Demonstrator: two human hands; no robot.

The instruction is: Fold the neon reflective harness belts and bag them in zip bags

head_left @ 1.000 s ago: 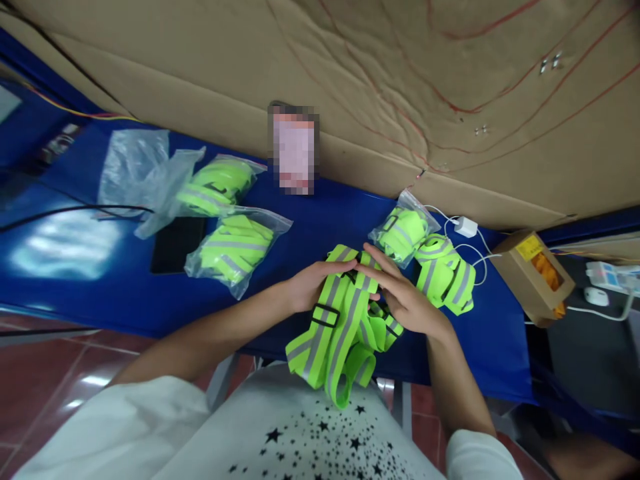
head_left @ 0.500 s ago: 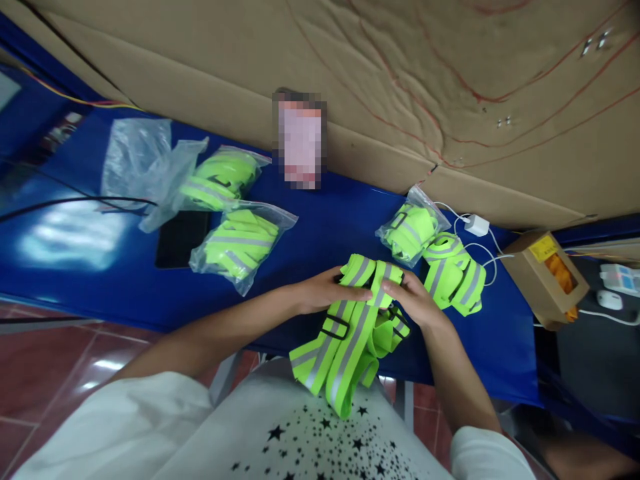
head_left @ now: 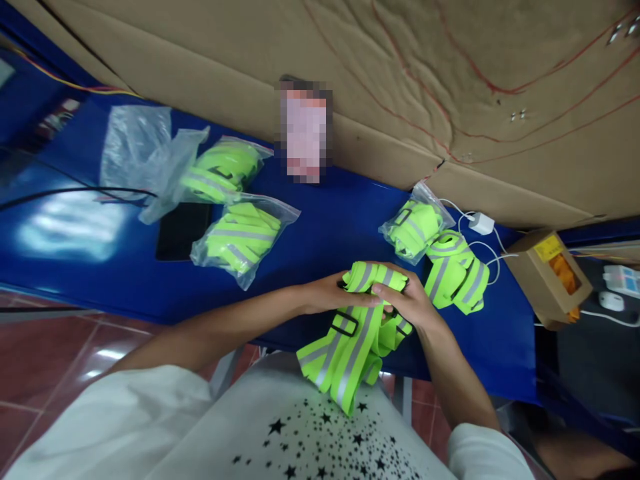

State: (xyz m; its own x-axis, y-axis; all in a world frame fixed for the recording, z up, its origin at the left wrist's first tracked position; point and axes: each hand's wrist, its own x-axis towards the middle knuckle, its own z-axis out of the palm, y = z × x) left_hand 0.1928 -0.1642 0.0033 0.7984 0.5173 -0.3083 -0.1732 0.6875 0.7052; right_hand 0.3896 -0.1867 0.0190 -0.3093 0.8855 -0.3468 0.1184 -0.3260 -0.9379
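Both hands grip a neon-yellow reflective strap (head_left: 367, 327) with grey stripes and black buckles, close above the table's front edge. My left hand (head_left: 336, 294) is closed around its left side, thumb lying across the bands. From the right, my right hand (head_left: 411, 301) pinches the folded top part, its thumb near the left thumb. Loose lengths of the strap hang down in front of the shirt. The fingers behind the folds are hidden. Just beyond my right hand lies another loosely folded reflective strap (head_left: 457, 273), beside a bagged one (head_left: 414, 227).
On the blue table (head_left: 330, 227), two bagged straps (head_left: 243, 240) lie left, near empty plastic bags (head_left: 135, 150) and a dark flat device (head_left: 183, 233). A blurred-out phone-like object (head_left: 305, 133) leans on the cardboard. A white charger (head_left: 481, 223) and small carton (head_left: 550, 280) are right.
The top of the strap has been folded over further, with my right thumb moving left towards my left thumb. Both hands still hold it. The view has shifted slightly.
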